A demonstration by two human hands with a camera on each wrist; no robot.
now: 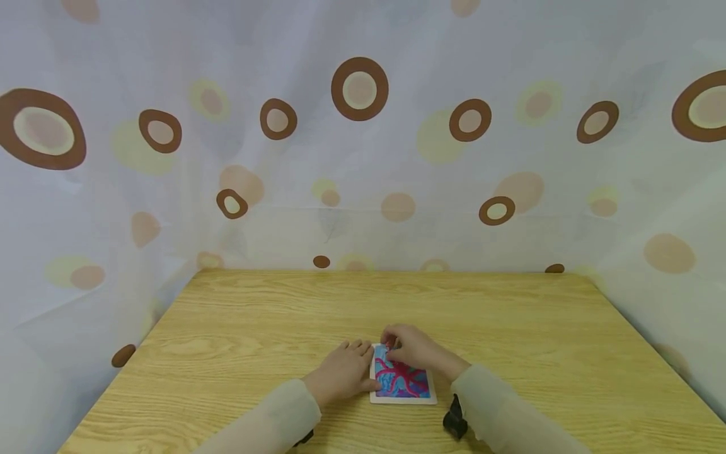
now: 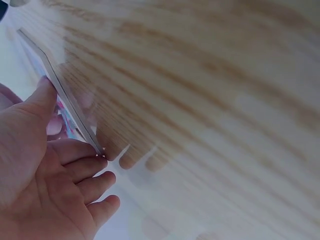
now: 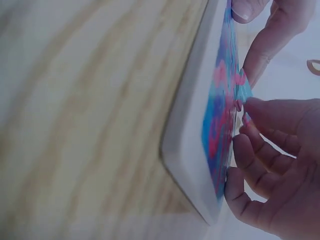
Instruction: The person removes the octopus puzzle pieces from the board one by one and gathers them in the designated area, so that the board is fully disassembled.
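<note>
A jigsaw puzzle (image 1: 404,386) with a pink octopus on blue and purple lies in a white frame (image 3: 190,100) on the table. My left hand (image 1: 343,371) rests at its left side, the thumb on the picture's lower left and the other fingers fairly straight along the edge. Above the puzzle's upper left, my right hand (image 1: 416,348) pinches a small blue and pink puzzle piece (image 3: 245,92) between thumb and fingers. In the right wrist view that piece stands tilted up from the picture. Other fingertips of this hand touch the puzzle's surface. The right hand hides part of the picture.
The wooden table (image 1: 255,315) extends around the puzzle on all sides. Behind it and at both sides hangs a pale curtain (image 1: 363,164) with brown, peach and yellow circles. A black wrist device (image 1: 455,419) sits by the right cuff.
</note>
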